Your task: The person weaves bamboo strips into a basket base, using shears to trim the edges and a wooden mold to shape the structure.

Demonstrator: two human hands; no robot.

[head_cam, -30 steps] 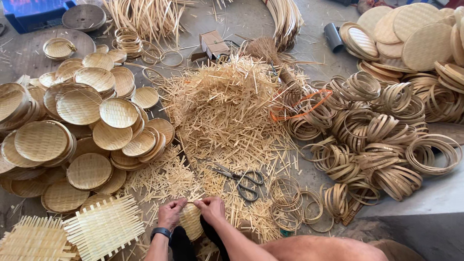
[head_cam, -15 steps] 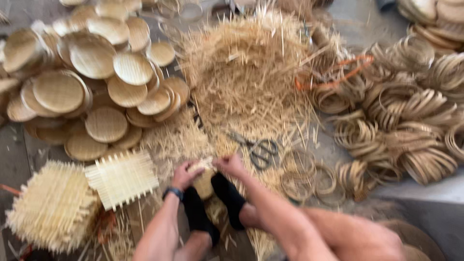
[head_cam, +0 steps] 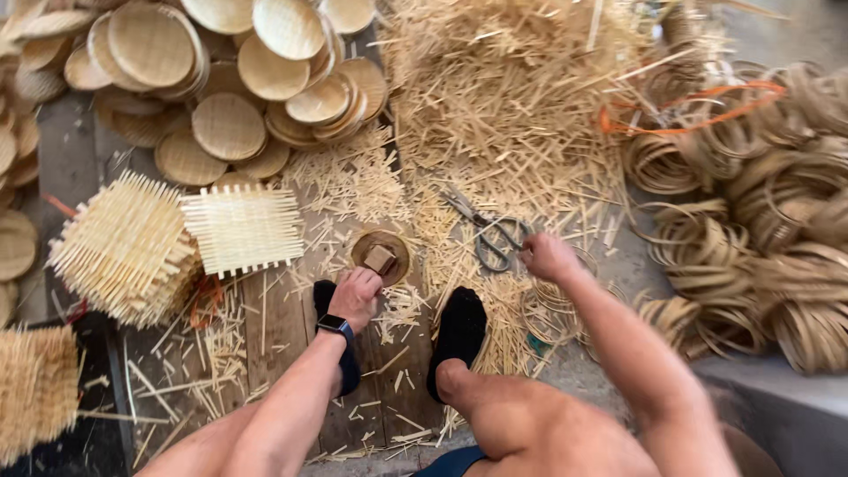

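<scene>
Black socks (head_cam: 459,329) nearest, on plank floor (head_cam: 283,336). Left hand (head_cam: 356,294) curled, touching small wooden block (head_cam: 380,258) on round mat (head_cam: 381,256). Right hand (head_cam: 548,256) loosely closed beside scissors (head_cam: 490,231), grip unclear. Square woven mats (head_cam: 243,228) left; straw heap (head_cam: 512,97), round trays (head_cam: 230,79), coiled rings (head_cam: 751,221) beyond.

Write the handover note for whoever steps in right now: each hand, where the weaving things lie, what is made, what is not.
Left hand: on the floor boards, fingers at a small wooden block that sits on a small round woven disc.
Right hand: reaching at the scissors, touching or just short of the handles; grip unclear.
Stock: square woven mats stacked at left, finished round trays piled at upper left, loose bamboo strips heaped ahead, coiled rims at right.
Done: many trays and mats made.
Left: the disc under the block has no rim; many coiled rims lie unused.
</scene>
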